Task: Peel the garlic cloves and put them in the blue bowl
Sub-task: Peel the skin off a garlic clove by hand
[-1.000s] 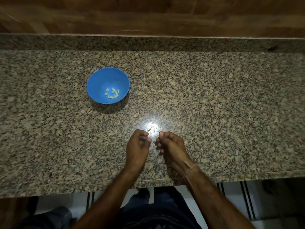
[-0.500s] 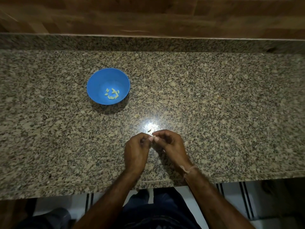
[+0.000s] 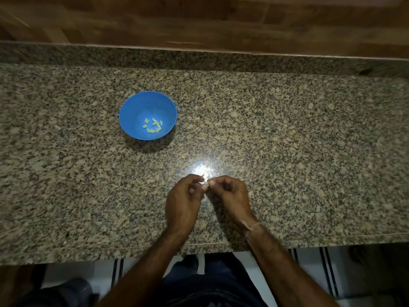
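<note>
Pinching a small pale garlic clove [image 3: 205,185] between the fingertips of the left hand [image 3: 183,202] and the right hand [image 3: 230,196], both with fingers curled in and tips meeting just above the speckled stone counter [image 3: 287,151], near its front edge. Holding it right beside a bright patch of glare [image 3: 204,170] on the stone. Well apart from the blue bowl [image 3: 132,116], up and to the left, upright on the counter, with a small cluster of peeled cloves [image 3: 152,125] at its bottom. Between bowl and hands, a few thin scraps of skin [image 3: 184,155] on the stone. Around the right wrist, a thin band [image 3: 252,227]. Behind the counter, a wooden wall [image 3: 199,18]; below the front edge, dark trousers [image 3: 210,282] and a pale floor with dark stripes [image 3: 309,262].
</note>
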{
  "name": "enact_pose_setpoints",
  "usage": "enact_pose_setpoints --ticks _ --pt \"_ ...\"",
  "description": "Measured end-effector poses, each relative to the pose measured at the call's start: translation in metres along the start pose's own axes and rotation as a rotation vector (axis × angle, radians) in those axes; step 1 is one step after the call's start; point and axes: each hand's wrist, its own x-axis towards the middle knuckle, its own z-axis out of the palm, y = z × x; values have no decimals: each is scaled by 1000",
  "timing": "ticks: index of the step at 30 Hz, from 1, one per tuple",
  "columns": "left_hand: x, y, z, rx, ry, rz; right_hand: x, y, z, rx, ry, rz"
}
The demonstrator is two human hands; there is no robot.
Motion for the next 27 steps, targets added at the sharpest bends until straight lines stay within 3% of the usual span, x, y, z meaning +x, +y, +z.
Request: enact_pose_setpoints --ticks 6,11,15,22,27 --pt "1 -2 -7 16 44 24 0 5 0 -93 -57 -54" --pt "16 -28 -32 54 220 -86 -4 -6 -18 -515 6 -240" --pt "27 -56 -49 138 271 -56 -22 5 -26 -851 -31 -253" --pt "-2 -49 -34 121 268 -38 -14 16 18 -840 36 -413" --pt "-20 -51 -21 176 176 18 2 10 16 -675 4 -369"
